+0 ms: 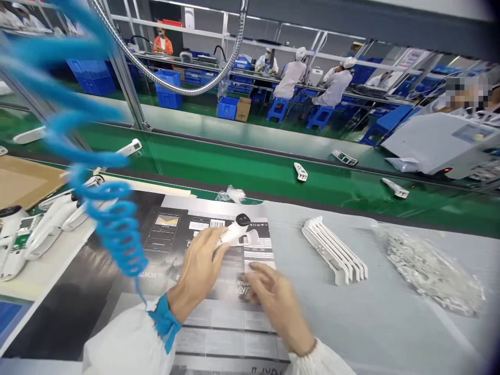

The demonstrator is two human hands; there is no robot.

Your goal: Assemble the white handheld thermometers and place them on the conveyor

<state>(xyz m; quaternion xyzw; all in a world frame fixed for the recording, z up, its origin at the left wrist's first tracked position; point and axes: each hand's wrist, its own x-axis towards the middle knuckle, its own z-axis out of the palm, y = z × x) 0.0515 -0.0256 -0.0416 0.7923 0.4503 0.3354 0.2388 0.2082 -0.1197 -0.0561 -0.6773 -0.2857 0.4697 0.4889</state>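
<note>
here the left hand has the long white plastic housing pinched, its black end slanting forward-right beyond the fingertips, the blurred right hand loosely open, apart and farther from it.

The left hand is closed in a grip, its back uppermost, the wrist angled up and inward. The right hand is apart from it, motion-blurred, fingers bent and directed leftward.

One coiled blue hose and one metal hose are hanging; two blue stools are standing; three white parts are lying beyond the bench's right half.
</note>
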